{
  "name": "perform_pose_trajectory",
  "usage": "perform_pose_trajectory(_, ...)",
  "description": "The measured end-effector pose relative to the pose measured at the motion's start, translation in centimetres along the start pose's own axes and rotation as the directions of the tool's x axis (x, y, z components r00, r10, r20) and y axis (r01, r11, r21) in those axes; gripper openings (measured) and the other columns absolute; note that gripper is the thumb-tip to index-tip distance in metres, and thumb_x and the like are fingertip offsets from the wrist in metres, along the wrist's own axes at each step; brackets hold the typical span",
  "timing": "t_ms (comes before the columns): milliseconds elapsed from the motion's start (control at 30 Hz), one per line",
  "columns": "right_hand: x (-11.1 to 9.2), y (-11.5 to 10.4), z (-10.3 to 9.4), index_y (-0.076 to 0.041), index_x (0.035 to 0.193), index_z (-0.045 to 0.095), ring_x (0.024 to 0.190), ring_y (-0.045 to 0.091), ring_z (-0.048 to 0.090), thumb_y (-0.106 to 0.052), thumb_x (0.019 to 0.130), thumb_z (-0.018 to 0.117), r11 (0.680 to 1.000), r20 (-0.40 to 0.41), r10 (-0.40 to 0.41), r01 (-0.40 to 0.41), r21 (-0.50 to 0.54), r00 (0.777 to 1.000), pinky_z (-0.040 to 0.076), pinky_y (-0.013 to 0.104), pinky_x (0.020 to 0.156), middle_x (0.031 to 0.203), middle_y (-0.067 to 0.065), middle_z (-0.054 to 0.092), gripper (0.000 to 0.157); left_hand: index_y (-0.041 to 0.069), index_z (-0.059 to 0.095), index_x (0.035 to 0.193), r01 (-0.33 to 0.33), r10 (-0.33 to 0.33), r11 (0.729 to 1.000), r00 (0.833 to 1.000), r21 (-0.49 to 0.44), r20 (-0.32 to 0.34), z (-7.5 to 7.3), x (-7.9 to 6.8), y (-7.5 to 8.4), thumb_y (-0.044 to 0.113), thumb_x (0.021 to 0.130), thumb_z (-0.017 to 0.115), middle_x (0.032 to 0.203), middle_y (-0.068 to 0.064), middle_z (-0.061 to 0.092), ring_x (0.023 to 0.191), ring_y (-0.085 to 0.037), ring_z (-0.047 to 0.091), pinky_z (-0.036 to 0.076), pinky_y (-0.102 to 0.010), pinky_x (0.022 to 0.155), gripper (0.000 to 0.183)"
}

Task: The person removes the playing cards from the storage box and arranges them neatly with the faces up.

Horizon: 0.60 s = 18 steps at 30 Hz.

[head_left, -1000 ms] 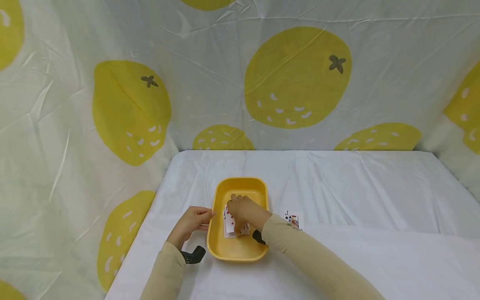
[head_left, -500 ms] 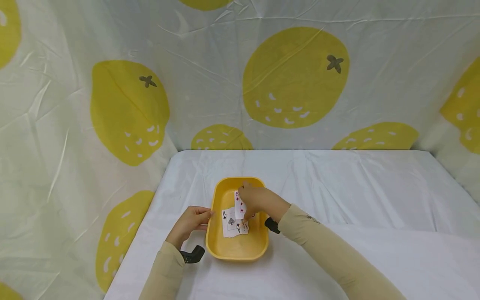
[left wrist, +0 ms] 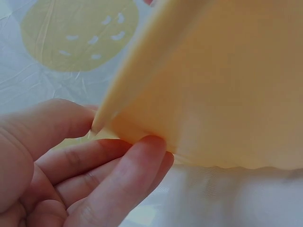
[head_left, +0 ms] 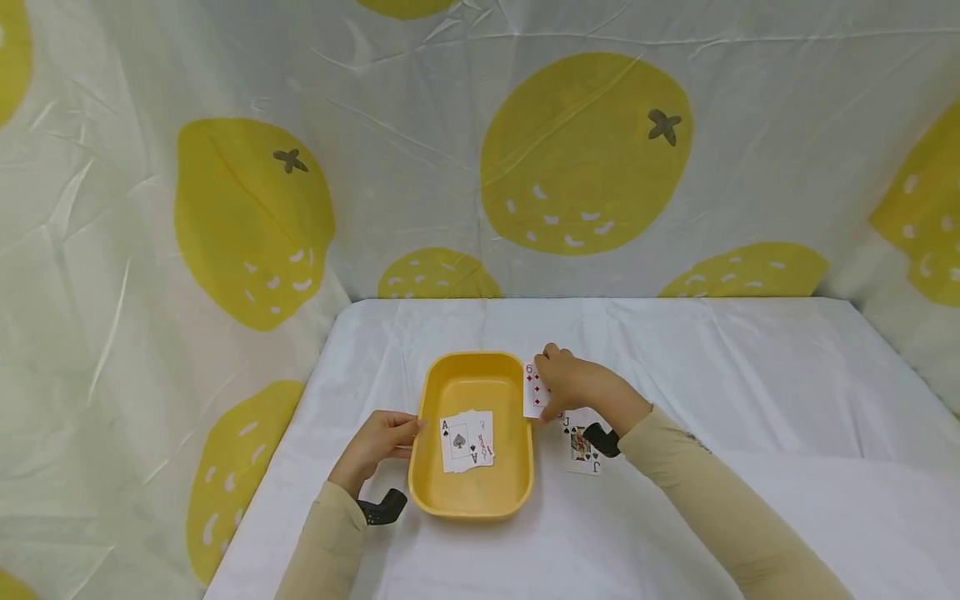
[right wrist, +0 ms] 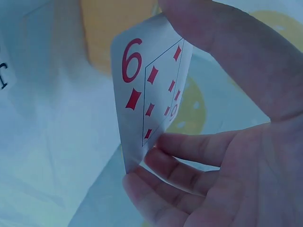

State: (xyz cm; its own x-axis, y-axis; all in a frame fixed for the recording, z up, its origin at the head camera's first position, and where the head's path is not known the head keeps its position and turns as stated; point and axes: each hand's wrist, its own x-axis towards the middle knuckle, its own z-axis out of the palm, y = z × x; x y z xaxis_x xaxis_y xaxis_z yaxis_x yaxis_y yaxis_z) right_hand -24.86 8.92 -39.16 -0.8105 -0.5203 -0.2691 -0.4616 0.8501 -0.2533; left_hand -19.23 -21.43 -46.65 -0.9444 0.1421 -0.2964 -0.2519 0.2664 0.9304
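Observation:
My right hand (head_left: 581,382) pinches a six of diamonds playing card (head_left: 532,392) by its edges, just past the right rim of a yellow tray (head_left: 472,504). Thumb and fingers bow the card (right wrist: 154,90) slightly in the right wrist view. Inside the tray lies a small overlapping pile of cards, an ace of spades (head_left: 456,446) on top beside a card with red lettering (head_left: 485,442). A jack of spades (head_left: 579,450) lies face up on the table, partly behind my right wrist. My left hand (head_left: 377,446) holds the tray's left rim (left wrist: 135,61) between thumb and fingers.
White cloth covers the table (head_left: 712,375). A lemon-print curtain (head_left: 420,167) hangs behind it and along the left side. Black wrist devices (head_left: 384,507) sit below each hand.
My right hand has lifted the six of diamonds off the pile and carried it right, out over the tray's rim. The ace of spades and jack are uncovered. My left hand stays put.

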Motion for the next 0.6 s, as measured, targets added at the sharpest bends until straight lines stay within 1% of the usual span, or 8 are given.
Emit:
perform_pose_trajectory(100,-0.8,1.6,0.5,0.009,0.126,0.039,0.095,0.027,0.042,-0.032,0.061,0.083,0.999,0.011,0.037,-0.038,0.038,0.999,0.045,0.039,0.085,0.117,0.02,0.038,0.088,-0.013,0.06,0.105,0.001,-0.001,1.0,1.0,-0.002,0.001,0.0,0.0,0.0,0.014,0.086,0.06,0.091,-0.02,0.064,0.074,-0.025,0.065,0.054,-0.035,0.065,0.033)
perform_pose_trajectory(233,-1.8,3.4,1.3,0.009,0.126,0.039,0.097,0.029,0.042,-0.032,0.062,0.082,0.996,0.028,0.081,-0.082,0.035,0.996,0.045,0.043,0.084,0.118,0.022,0.038,0.088,-0.012,0.061,0.105,0.006,-0.006,1.0,1.0,0.016,-0.009,0.1,0.1,0.1,0.016,0.086,0.061,0.091,-0.017,0.064,0.074,-0.024,0.065,0.054,-0.035,0.064,0.033)
perform_pose_trajectory(333,-2.7,4.6,1.9,0.01,0.125,0.039,0.098,0.031,0.042,-0.031,0.062,0.082,0.995,0.03,0.092,-0.092,0.023,0.995,0.044,0.044,0.084,0.117,0.023,0.039,0.087,-0.01,0.062,0.104,0.018,-0.017,0.999,1.0,0.028,-0.025,0.2,0.2,0.2,0.017,0.086,0.061,0.09,-0.016,0.065,0.073,-0.024,0.065,0.054,-0.035,0.064,0.032)
perform_pose_trajectory(433,-3.7,5.7,2.8,0.011,0.124,0.04,0.096,0.03,0.043,-0.029,0.062,0.082,0.995,0.026,0.097,-0.098,0.025,0.995,0.044,0.043,0.082,0.115,0.022,0.039,0.084,-0.01,0.062,0.104,0.031,-0.03,0.999,0.999,0.029,-0.04,0.2,0.1,0.3,0.016,0.086,0.061,0.091,-0.016,0.065,0.073,-0.025,0.065,0.054,-0.035,0.064,0.031)
perform_pose_trajectory(600,-5.4,7.4,4.9,0.01,0.124,0.04,0.094,0.028,0.043,-0.027,0.061,0.083,0.991,0.037,0.12,-0.122,0.061,0.992,0.044,0.043,0.082,0.114,0.02,0.04,0.085,-0.01,0.062,0.104,0.036,-0.034,0.999,0.999,0.034,-0.042,0.4,-0.2,0.4,0.015,0.087,0.06,0.092,-0.018,0.065,0.074,-0.026,0.065,0.054,-0.035,0.064,0.031)
